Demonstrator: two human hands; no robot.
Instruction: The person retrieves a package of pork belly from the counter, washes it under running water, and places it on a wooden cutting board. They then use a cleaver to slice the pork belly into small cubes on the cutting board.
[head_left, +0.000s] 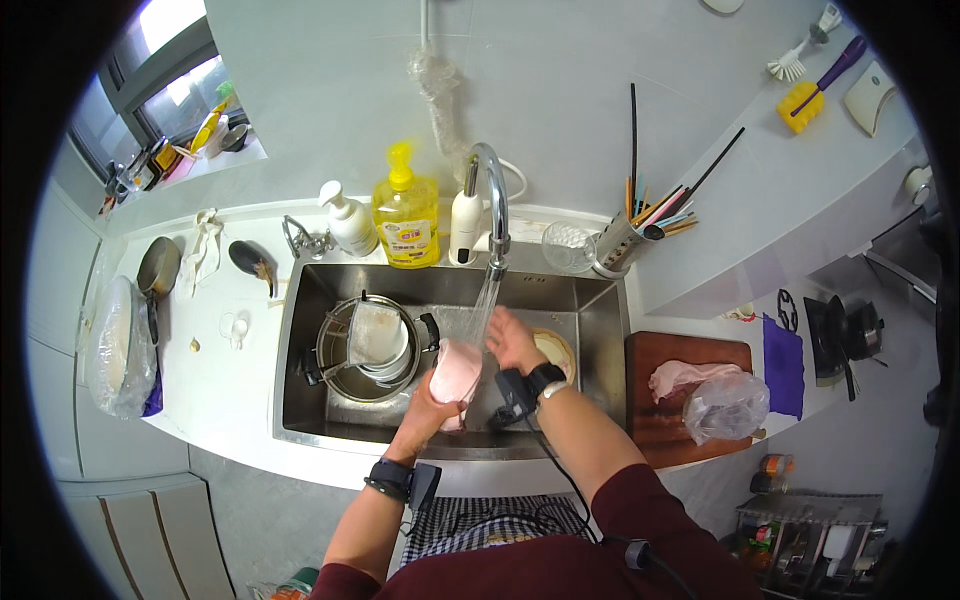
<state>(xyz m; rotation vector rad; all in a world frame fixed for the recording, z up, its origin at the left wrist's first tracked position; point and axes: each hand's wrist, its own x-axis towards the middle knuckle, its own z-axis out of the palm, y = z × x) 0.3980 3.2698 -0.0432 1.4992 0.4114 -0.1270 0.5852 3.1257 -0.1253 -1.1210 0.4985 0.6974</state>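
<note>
My left hand (433, 411) grips a piece of raw pale pink meat (456, 375) over the steel sink (600, 360). Water streams onto the meat from the curved chrome faucet (498, 217). My right hand (513, 339) is just right of the stream, fingers apart and holding nothing. To the left, inside the sink, a steel pot (330, 337) holds white bowls (397, 360) and a pale square item. A cream plate (556, 352) lies behind my right wrist, partly hidden.
A wooden cutting board (652, 442) with another raw meat piece (694, 373) and a clear plastic bag (726, 405) lies right of the sink. Behind it stand a yellow soap bottle (406, 217), a white pump bottle (351, 225) and a utensil holder (622, 244). An eggplant (249, 259) lies left.
</note>
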